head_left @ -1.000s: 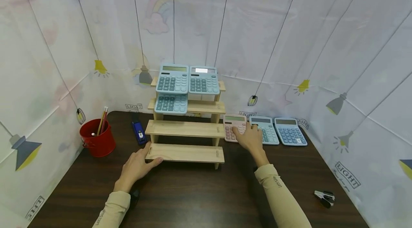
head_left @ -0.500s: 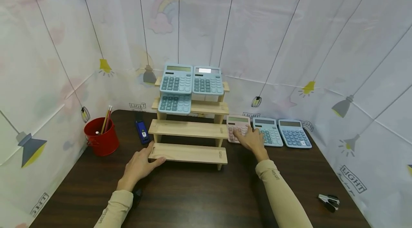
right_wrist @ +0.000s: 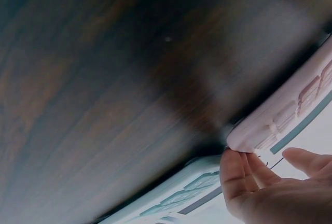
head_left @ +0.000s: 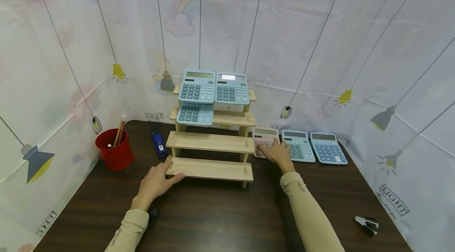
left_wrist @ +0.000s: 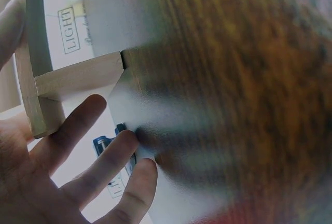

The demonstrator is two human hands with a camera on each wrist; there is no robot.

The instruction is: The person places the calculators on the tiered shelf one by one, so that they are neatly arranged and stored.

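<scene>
Hardly anything is moving since earlier: right hand (head_left: 279, 153) is staying on the pink calculator (head_left: 264, 141), right of the rack (head_left: 213, 169), display far, long axis near-far. Right wrist view is showing fingertips (right_wrist: 236, 175) curling under its edge, lifting. Left hand (head_left: 156, 183) is resting relaxed against the rack's bottom step.

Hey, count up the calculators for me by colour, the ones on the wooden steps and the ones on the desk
Blue calculators: 4, three on the wooden steps, the first, and one on the desk
Teal calculator: 1
Pink calculator: 1, under the right hand
Total: 6
</scene>
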